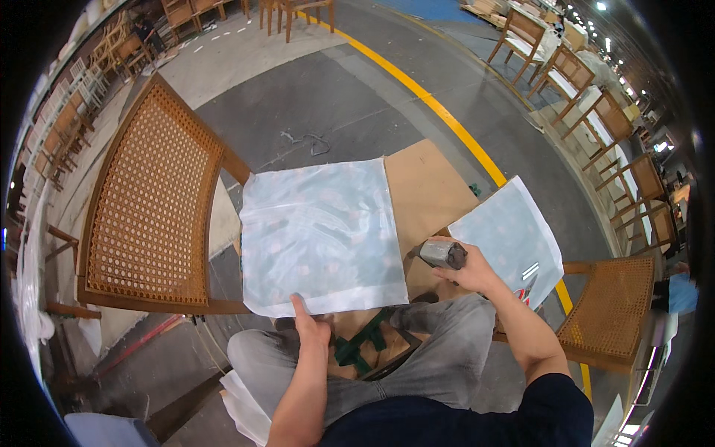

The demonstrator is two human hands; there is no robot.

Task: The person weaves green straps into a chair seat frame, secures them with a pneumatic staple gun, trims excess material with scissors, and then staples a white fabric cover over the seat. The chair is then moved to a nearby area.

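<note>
A wooden chair with a woven cane back (153, 197) lies before me, its seat (320, 235) covered in pale, shiny white-blue fabric. My left hand (309, 328) grips the near edge of that seat, thumb on top of the fabric and fingers hidden beneath. My right hand (474, 270) is wrapped round a grey tool with a dark end, which looks like a staple gun (444, 254). It is held just right of the seat, apart from the fabric. Beside it is a second fabric-covered seat (514, 227), with thin metallic strips (530, 270) and a red-handled tool (523, 296) lying on it.
Brown cardboard (424, 182) lies between the two seats. A second cane back (611, 313) stands at the right. Dark green pieces (365, 343) show between my knees. A yellow line (424, 93) crosses the floor. Rows of chairs (562, 74) stand at the far right and left.
</note>
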